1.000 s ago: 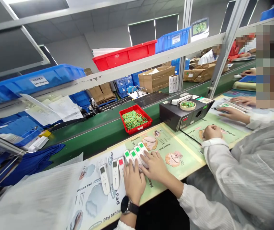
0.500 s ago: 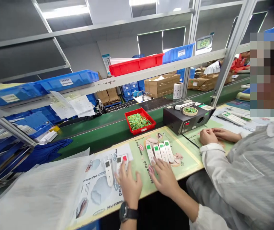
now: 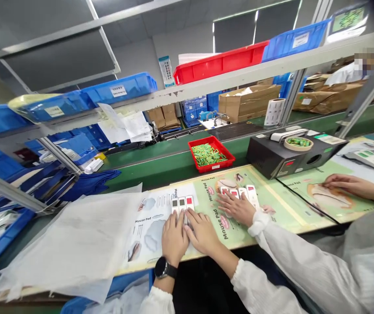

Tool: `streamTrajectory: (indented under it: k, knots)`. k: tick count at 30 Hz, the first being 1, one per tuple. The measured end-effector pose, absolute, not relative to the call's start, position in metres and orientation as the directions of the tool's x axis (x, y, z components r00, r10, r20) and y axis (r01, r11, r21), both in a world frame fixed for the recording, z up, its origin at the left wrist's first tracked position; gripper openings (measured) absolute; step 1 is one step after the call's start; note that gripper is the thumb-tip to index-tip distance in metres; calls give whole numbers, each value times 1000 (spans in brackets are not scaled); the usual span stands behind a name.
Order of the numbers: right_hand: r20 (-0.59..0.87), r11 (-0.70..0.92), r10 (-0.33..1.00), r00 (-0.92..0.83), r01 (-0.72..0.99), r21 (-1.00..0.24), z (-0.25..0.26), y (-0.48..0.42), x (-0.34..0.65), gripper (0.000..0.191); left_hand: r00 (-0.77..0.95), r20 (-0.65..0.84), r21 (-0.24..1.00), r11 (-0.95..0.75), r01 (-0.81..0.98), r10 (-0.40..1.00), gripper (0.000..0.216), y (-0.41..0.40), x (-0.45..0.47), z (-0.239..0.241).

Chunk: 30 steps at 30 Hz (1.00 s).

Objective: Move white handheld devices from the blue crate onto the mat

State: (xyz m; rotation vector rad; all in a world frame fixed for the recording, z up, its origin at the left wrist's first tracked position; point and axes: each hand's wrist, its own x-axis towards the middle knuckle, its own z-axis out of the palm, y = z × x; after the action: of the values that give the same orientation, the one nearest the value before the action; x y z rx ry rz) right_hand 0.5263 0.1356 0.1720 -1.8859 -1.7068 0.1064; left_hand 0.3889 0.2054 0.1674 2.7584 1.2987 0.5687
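Three slim white handheld devices with small screens [image 3: 182, 202] lie side by side on the pale printed mat; one screen is red, two are dark. My left hand [image 3: 175, 235], with a black watch at the wrist, rests its outstretched fingers on their lower ends. Beside it, my right hand [image 3: 203, 231] also lays extended fingers over the devices, near the red-screened one. Both hands partly cover the devices. To the right, a co-worker's hand [image 3: 237, 207] lies across several similar devices [image 3: 251, 194] with red screens on the green mat.
A red tray [image 3: 211, 153] of green batteries stands behind the mats. Right of it is a black box [image 3: 272, 155] topped by a round dish of batteries [image 3: 298, 144]. White sheets [image 3: 75, 235] cover the left side. Bins line the shelf [image 3: 219, 65] above.
My right hand has moved left from the green-mat devices to join my left. The three devices now sit together. A co-worker's hand has reached onto the other devices, whose screens turned from green to red.
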Motion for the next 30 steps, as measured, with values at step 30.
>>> streamTrajectory:
  k: [30]
  knots:
    - [324,-4,945,50,990,-141,155,138,523,63,-470,289,275,398,875,834,31,84,49,29]
